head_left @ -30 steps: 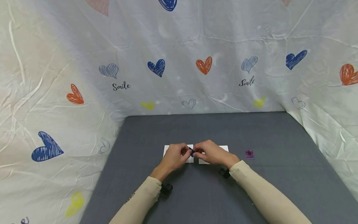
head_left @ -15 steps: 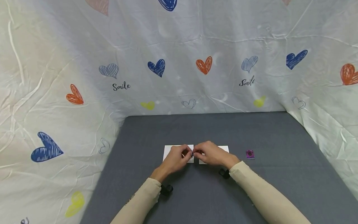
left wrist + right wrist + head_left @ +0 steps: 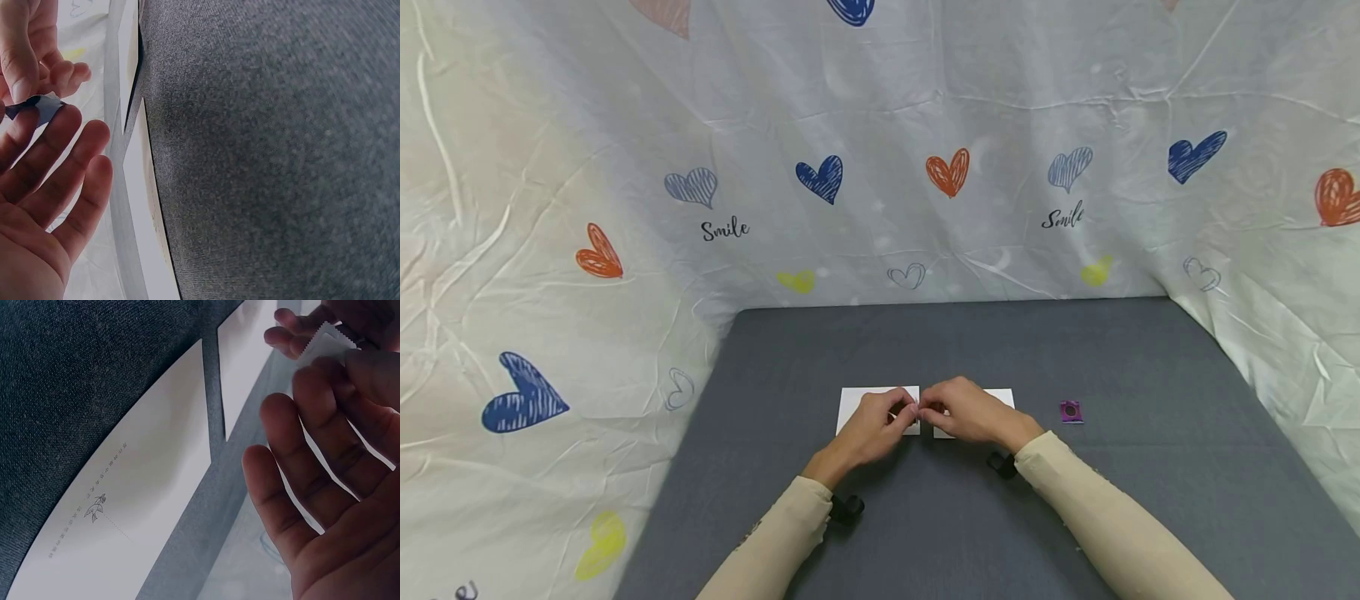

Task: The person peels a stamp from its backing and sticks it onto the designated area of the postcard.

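Observation:
Above the gap between two white cards, both hands pinch one small sachet with a zigzag edge. In the right wrist view the sachet (image 3: 328,345) shows a pale side; in the left wrist view part of the sachet (image 3: 49,109) looks bluish grey, with a dark fold. My left hand (image 3: 871,423) holds its one side over the left card (image 3: 855,402), and my right hand (image 3: 967,410) grips the other side by the right card (image 3: 1002,397). Fingertips almost meet, hiding most of the sachet in the head view. Whether it is torn, I cannot tell.
A small purple packet (image 3: 1071,412) with a dark ring on it lies to the right of the cards. Grey cloth (image 3: 1000,533) covers the table. Behind it hangs a white curtain (image 3: 880,108) printed with hearts. The right card bears a small printed bird (image 3: 95,508) and tiny characters.
The dark blue sachet, plainly visible between the fingertips a second ago, is now mostly covered by them. The left hand has shifted slightly toward the right hand. Cards and purple packet stay put.

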A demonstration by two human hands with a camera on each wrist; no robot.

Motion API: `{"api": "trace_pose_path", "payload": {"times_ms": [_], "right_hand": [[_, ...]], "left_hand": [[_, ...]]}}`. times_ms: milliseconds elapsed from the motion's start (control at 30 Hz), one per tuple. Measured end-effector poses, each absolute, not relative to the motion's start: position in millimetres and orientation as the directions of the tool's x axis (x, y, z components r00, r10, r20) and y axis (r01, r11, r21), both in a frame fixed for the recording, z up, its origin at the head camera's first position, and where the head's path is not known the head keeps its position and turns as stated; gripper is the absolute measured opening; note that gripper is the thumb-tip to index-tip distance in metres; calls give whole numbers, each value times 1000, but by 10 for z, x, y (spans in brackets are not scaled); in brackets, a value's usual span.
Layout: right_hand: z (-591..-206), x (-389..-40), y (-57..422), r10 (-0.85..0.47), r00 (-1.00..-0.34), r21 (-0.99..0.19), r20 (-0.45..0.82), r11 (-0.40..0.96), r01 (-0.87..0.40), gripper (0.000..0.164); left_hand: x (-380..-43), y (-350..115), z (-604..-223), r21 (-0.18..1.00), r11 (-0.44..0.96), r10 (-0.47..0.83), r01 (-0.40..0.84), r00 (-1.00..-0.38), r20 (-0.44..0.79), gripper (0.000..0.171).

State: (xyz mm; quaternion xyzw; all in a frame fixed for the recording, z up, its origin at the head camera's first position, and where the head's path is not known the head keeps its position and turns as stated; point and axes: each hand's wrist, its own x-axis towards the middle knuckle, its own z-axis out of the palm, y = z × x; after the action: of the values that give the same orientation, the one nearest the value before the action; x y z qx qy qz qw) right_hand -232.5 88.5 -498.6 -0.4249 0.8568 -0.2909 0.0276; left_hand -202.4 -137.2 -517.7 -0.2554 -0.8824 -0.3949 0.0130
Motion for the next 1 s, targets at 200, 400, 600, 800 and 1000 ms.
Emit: {"api": "trace_pose_path", "payload": {"times_ms": [200,400,600,800,1000], "right_hand": [[-4987,-2319,874,-741,-637,-518,212,468,-716,14],[-4991,-2318,870,-737,-641,-530,213,464,-710,14],[-4988,-2312,870,-746,-634,-552,205,446,-704,22],[-5000,-2313,859,-747,-638,-563,185,452,-692,27],[-5001,-2317,857,-738,-652,-556,177,471,-685,22]], "left_hand": [[-2027,-1371,-5187,685,557,448,470,-864,228,13],[-2028,-1365,-5182,689,561,446,459,-869,215,13],[-2019,-1368,-5193,683,567,451,461,-867,211,13],[-2005,-1360,-5188,674,559,467,482,-855,224,13],[-2011,-1365,-5183,659,569,469,492,-852,230,13]]}}
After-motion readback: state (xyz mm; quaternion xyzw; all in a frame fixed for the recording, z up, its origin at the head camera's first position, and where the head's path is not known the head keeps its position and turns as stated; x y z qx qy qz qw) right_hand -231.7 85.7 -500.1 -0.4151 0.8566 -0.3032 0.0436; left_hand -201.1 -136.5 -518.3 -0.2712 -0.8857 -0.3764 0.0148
